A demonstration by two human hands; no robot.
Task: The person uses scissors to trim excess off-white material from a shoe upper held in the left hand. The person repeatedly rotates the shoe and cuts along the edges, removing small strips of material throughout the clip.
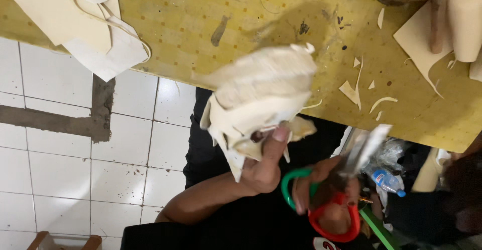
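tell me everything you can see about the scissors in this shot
The scissors have looped handles that look like plastic, one green and one red, and pale metal blades blurred by motion. The right hand grips them, fingers through both loops, with the blades pointing up toward the edge of the yellow table. How far the blades are open cannot be told. They sit just right of the cream material bunched in the left hand, without touching it.

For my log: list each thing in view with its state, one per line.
Left hand: shut on cream material.
Cream material: bunched, lifted above the table edge.
Right hand: fingers through scissor handles.
Scissors: held, blades blurred.
Yellow table: stained, strewn with offcuts.
Plastic bottle: capped, lying down.
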